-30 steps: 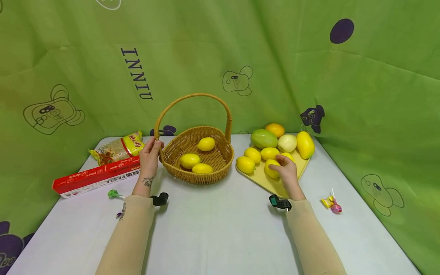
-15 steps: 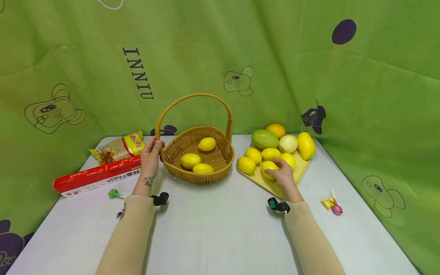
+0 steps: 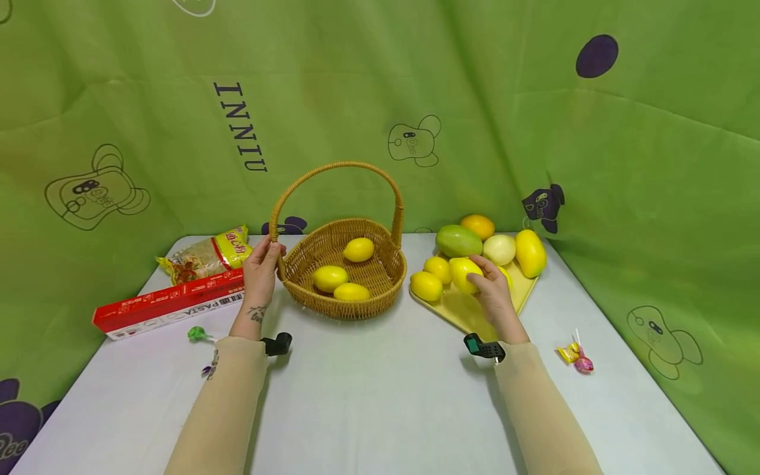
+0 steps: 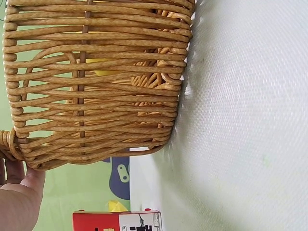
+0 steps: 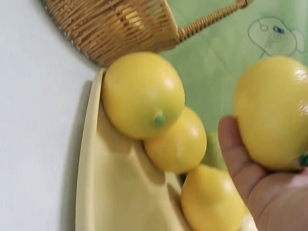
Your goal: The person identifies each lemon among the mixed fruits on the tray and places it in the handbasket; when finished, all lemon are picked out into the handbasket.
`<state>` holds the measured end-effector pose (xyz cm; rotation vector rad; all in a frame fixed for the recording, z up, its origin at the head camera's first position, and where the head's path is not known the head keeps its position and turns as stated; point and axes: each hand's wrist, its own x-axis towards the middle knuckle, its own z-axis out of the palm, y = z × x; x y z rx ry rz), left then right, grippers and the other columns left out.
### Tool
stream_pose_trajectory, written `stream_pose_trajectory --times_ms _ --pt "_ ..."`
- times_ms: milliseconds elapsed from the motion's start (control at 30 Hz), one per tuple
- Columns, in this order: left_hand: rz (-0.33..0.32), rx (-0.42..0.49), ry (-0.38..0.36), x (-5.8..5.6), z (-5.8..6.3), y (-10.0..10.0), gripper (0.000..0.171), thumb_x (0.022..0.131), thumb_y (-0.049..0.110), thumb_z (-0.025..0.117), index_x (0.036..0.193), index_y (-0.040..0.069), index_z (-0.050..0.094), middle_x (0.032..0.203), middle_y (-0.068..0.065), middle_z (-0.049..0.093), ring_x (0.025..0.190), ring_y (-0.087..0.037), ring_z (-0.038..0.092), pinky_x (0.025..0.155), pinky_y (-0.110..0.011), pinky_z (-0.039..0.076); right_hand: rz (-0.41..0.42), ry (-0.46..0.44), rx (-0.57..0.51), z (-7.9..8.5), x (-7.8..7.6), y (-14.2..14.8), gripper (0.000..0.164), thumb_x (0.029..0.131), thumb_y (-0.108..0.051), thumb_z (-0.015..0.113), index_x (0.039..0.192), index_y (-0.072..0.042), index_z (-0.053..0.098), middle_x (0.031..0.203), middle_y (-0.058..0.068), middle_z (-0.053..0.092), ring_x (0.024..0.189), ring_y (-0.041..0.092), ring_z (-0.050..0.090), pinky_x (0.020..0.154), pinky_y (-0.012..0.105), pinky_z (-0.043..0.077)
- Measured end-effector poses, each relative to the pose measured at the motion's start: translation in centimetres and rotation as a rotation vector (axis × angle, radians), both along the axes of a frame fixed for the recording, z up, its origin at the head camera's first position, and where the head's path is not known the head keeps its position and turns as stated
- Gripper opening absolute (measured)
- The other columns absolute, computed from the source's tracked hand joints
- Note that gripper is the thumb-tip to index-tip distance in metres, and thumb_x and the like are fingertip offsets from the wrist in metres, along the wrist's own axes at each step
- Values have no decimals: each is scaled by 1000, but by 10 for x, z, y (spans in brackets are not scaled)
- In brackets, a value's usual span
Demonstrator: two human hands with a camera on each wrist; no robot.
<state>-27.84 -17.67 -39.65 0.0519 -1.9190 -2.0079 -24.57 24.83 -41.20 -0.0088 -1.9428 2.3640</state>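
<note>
My left hand [image 3: 259, 274] grips the wicker basket [image 3: 323, 305] at the left foot of its arched handle [image 3: 341, 165]. Three lemons lie inside, one of them a lemon [image 3: 359, 249] toward the back. On the right, my right hand [image 3: 499, 293] pinches a lemon [image 3: 465, 274] between thumb and fingers. In the right wrist view this held lemon [image 5: 272, 113] is raised above the pale yellow tray [image 5: 86, 192]. Other lemons rest on that tray, such as the lemon [image 3: 426, 285] at its left corner. One is partly hidden behind my right hand.
Behind the lemons sit a green mango-shaped fruit [image 3: 459, 241], an orange fruit [image 3: 477, 226], a pale round fruit [image 3: 499, 249] and a yellow mango [image 3: 530, 253]. At left are a red pasta box [image 3: 172, 303], a food bag [image 3: 204, 256] and a green lollipop [image 3: 196, 334]. Wrapped candies [image 3: 574, 356] lie right.
My right hand has taken hold of a lemon at the front of the tray and lifted it up off the tray. The left hand stays at the basket handle.
</note>
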Motion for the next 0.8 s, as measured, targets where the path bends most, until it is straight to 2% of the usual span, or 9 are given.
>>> stream_pose_trajectory --times_ms 167,300,467,633,800 --pt "3 3 -6 1 1 1 46 94 30 52 135 9 48 84 18 60 90 -2 55 81 -11 45 153 68 -47 11 -2 -15 37 90 4 46 126 -7 49 114 -5 53 98 8 55 77 18 50" --pt "-1 -3 -2 1 1 1 45 94 31 51 135 10 49 84 19 60 89 -3 54 81 -13 45 292 147 -28 19 -6 -32 39 87 6 46 123 -9 53 115 -7 58 100 8 56 79 20 50" --pt "-1 -9 6 0 1 1 44 95 30 51 134 9 49 84 19 60 89 -2 54 80 -12 45 466 231 0 29 -15 -62 41 85 8 48 124 -3 52 119 -3 58 101 10 57 80 21 51" --pt "5 -4 13 0 0 0 44 95 29 51 134 7 49 83 19 60 87 -1 55 79 -10 45 572 236 52 37 -24 -98 45 82 6 53 127 7 46 124 9 55 101 14 57 81 24 51" --pt "10 8 26 -1 -1 1 44 94 28 52 133 6 50 82 18 60 85 -1 55 76 -11 46 635 180 165 39 -29 -129 48 79 0 57 126 4 49 124 10 54 98 14 55 80 22 49"
